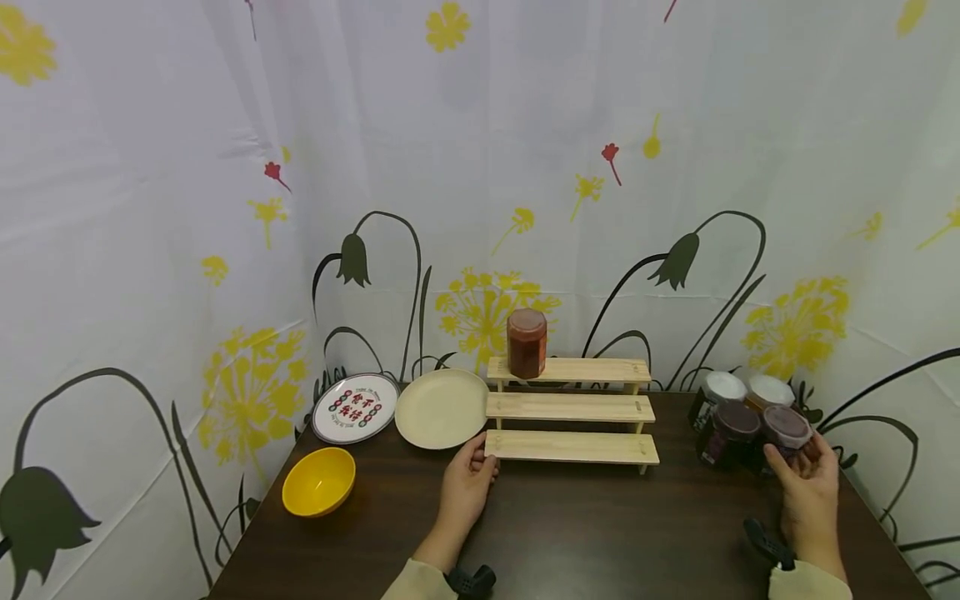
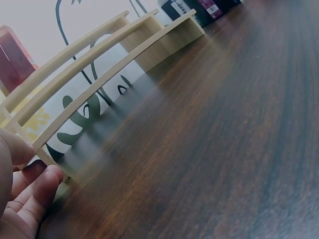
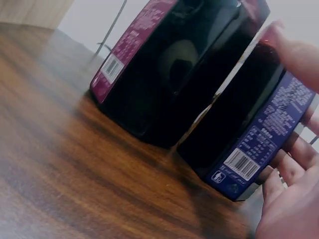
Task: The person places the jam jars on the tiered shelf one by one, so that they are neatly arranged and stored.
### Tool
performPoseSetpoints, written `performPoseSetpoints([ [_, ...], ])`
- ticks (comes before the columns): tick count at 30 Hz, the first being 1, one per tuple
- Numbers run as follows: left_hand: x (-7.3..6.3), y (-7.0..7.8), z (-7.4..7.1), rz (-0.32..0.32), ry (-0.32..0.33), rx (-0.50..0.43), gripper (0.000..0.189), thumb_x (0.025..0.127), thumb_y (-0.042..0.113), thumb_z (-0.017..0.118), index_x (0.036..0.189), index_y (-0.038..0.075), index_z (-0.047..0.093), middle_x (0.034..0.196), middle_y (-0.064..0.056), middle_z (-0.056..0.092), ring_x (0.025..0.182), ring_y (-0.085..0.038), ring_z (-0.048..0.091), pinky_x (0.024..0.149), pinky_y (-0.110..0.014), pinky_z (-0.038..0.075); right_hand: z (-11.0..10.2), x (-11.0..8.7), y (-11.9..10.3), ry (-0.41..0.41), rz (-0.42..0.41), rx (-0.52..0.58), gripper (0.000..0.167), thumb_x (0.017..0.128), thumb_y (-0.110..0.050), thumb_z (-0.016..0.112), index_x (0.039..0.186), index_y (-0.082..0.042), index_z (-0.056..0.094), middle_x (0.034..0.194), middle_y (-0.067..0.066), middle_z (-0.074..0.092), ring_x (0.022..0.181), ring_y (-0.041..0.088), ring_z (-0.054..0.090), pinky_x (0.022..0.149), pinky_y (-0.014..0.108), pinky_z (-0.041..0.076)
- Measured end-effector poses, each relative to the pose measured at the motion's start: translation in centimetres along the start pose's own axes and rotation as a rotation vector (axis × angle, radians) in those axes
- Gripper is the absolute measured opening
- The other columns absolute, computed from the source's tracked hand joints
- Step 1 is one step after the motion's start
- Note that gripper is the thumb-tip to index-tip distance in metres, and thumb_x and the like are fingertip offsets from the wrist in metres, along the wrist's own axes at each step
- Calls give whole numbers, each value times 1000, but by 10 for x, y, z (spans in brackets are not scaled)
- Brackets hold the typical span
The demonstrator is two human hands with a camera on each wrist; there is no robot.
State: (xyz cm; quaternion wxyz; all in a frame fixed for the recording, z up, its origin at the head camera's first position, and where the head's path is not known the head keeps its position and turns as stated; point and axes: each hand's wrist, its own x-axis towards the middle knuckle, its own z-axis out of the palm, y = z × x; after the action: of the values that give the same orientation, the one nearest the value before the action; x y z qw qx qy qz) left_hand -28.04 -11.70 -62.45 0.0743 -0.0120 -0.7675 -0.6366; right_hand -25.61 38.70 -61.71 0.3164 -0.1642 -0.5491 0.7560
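A three-tier wooden shelf (image 1: 572,448) stands at the middle of the table. My left hand (image 1: 467,485) holds the left end of its lowest board, with the thumb and fingers at the corner in the left wrist view. On the top tier sits a reddish-brown jar (image 1: 527,346). At the right, my right hand (image 1: 812,485) grips a dark jar with a purple-blue label (image 3: 271,130), thumb on one side and fingers on the other. Close beside it is a dark jar with a magenta label (image 3: 169,67). Whether the gripped jar touches the table is unclear.
Two white-lidded jars (image 1: 724,385) stand behind the dark ones. Left of the shelf are a cream plate (image 1: 441,408), a white plate with red lettering (image 1: 356,408) and a yellow bowl (image 1: 319,482). A flower-patterned curtain (image 1: 480,167) hangs behind the dark table (image 1: 585,533).
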Motion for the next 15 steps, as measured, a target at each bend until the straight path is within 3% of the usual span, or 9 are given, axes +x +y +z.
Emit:
performPoseSetpoints([
  [3,-1,0,0,-6,1,-1,48,104,2,69,151,0,62,103,-16,72,82,-16,71,71,-21,62,1,0,4,-37,22,-62,87,93,17,74,166,-15,40,147,-8,53,141,10,52,99,3,49],
  [5,-1,0,0,-7,1,-3,48,103,2,69,151,1,62,104,-16,72,82,-16,71,71,-20,61,0,1,5,-36,42,-93,90,92,16,76,166,-17,39,148,-9,53,144,11,50,95,1,49],
  [15,0,1,0,4,3,-5,47,103,1,69,150,1,62,104,-16,73,81,-14,70,71,-20,62,2,1,5,-29,77,-260,87,94,4,81,167,-18,38,147,-11,52,146,12,49,92,-1,46],
])
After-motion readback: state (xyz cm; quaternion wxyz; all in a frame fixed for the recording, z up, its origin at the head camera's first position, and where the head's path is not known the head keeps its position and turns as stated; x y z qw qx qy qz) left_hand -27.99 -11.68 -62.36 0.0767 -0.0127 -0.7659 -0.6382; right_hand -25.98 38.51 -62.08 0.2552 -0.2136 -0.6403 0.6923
